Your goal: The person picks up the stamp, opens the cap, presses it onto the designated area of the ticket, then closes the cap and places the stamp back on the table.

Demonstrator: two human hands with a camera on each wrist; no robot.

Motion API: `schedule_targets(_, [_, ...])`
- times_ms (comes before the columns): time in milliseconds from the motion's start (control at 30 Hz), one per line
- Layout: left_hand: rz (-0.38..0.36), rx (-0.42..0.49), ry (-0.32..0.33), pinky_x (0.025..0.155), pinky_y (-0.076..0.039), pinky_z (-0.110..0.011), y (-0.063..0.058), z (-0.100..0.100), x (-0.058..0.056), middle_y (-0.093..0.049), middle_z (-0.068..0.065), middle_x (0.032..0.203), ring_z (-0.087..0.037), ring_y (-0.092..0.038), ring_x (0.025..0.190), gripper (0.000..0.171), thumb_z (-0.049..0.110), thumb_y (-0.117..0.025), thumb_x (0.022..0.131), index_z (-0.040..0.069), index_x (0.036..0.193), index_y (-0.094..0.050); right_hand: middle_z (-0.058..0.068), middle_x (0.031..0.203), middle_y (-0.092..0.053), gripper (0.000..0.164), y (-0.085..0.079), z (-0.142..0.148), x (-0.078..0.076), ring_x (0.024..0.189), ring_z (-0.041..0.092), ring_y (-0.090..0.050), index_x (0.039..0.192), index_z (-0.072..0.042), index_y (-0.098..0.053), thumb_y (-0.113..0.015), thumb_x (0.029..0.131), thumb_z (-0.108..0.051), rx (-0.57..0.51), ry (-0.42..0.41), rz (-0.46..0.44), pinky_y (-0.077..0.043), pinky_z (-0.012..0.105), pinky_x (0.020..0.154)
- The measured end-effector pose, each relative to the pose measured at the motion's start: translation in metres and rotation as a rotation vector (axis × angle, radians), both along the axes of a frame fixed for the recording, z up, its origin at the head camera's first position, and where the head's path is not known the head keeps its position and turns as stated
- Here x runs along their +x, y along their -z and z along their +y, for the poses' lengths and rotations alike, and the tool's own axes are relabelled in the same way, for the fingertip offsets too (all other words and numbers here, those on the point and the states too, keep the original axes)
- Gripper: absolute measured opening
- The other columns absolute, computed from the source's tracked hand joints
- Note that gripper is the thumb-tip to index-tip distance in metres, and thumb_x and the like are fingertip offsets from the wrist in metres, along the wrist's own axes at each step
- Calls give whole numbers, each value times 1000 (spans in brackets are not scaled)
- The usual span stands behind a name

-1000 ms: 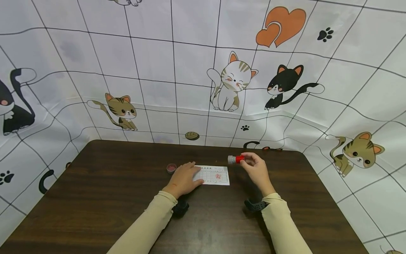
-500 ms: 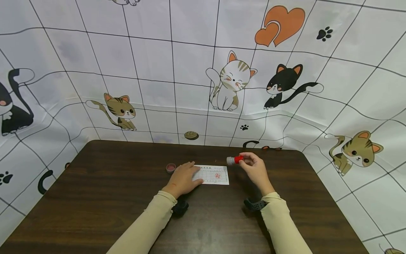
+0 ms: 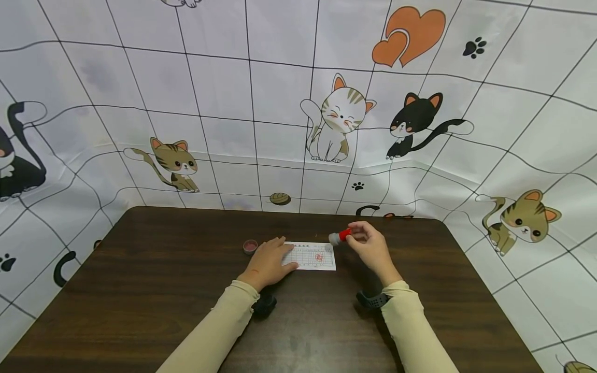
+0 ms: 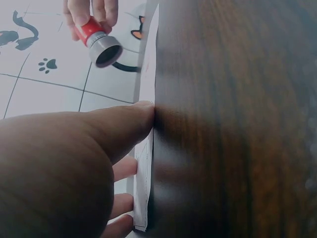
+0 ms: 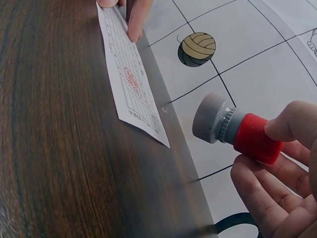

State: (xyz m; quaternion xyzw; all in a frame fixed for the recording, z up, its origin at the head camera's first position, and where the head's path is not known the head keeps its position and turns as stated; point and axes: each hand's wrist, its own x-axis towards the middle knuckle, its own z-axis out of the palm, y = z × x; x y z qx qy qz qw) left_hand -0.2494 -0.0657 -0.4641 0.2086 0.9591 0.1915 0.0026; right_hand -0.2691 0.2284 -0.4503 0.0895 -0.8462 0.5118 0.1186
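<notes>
The left hand (image 3: pixel 268 263), fingers extended and gripping nothing, should press the paper (image 3: pixel 309 263) flat at nine o'clock, while the right hand (image 3: pixel 375 252), fingers curled, pinching the tilted stamp (image 3: pixel 340 237) near its two-o'clock corner, should square it before contact.

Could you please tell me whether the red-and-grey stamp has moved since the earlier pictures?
Yes, slightly: judged against the round container in the head view, the stamp has shifted left, toward the paper.
</notes>
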Motion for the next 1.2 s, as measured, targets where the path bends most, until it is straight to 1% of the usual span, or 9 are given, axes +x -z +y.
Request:
schedule_targets(167, [0, 1, 5, 120, -31, -58, -1, 0, 0, -47, -20, 156, -39, -42, 147, 57, 41, -70, 98, 9, 145, -61, 18, 108, -74, 26, 0, -1, -1, 97, 28, -71, 119, 1, -69, -73, 94, -4, 28, -5, 4, -54, 15, 80])
schedule_targets(267, [0, 4, 8, 120, -31, -58, -1, 0, -1, -47, -21, 156, -39, -42, 146, 57, 41, -71, 98, 9, 144, -61, 16, 108, -74, 24, 1, -2, 0, 95, 27, -71, 118, -1, -70, -74, 94, -4, 49, -7, 12, -56, 19, 81])
schedule_targets(500, [2, 4, 8, 120, -31, -58, 0, -1, -1, -47, -21, 156, -39, -42, 146, 57, 41, -71, 98, 9, 144, -62, 16, 108, -74, 26, -1, -5, 2, 95, 28, -72, 119, 2, -69, -73, 95, -6, 84, -27, 35, -61, 36, 86])
schedule_targets(600, [1, 4, 9, 120, -31, -58, 1, -1, -2, -47, -21, 156, -39, -42, 147, 57, 41, -71, 97, 8, 144, -62, 15, 109, -74, 27, -1, -6, 3, 96, 28, -72, 120, 2, -69, -73, 95, -7, 89, -21, 24, -61, 40, 87])
schedule_targets(733, [8, 7, 15, 119, -33, -57, 0, -1, -3, -49, -21, 155, -39, -42, 146, 56, 40, -72, 97, 7, 142, -63, 15, 109, -74, 27, -2, -6, 3, 96, 27, -72, 121, 2, -69, -73, 95, -7, 88, -19, 17, -61, 38, 87])
schedule_targets(833, [35, 17, 18, 117, -36, -56, -2, -1, -4, -52, -21, 152, -39, -46, 143, 55, 39, -73, 97, 7, 141, -64, 15, 108, -74, 25, -3, -6, 3, 96, 27, -71, 119, 1, -70, -73, 95, -6, 80, -20, 23, -59, 30, 85])
schedule_targets(933, [81, 38, 9, 114, -41, -54, -5, -2, -5, -57, -19, 147, -38, -50, 138, 55, 38, -75, 96, 7, 140, -65, 14, 107, -74, 23, -3, -5, 3, 95, 26, -71, 118, -1, -71, -74, 95, -6, 69, -19, 27, -57, 22, 83])
schedule_targets(1033, [102, 62, -10, 113, -43, -53, -10, -5, -6, -60, -16, 143, -36, -54, 135, 56, 39, -76, 95, 8, 141, -63, 14, 107, -74, 23, -3, -5, 3, 94, 26, -70, 117, -2, -71, -74, 95, -6, 62, -18, 26, -56, 19, 82])
schedule_targets(1200, [58, 93, -45, 113, -42, -53, -17, -14, -8, -58, -15, 145, -36, -52, 137, 64, 41, -75, 95, 9, 147, -57, 14, 108, -74, 25, -2, -5, 2, 95, 25, -70, 119, 1, -70, -74, 96, -7, 62, -19, 24, -56, 19, 82])
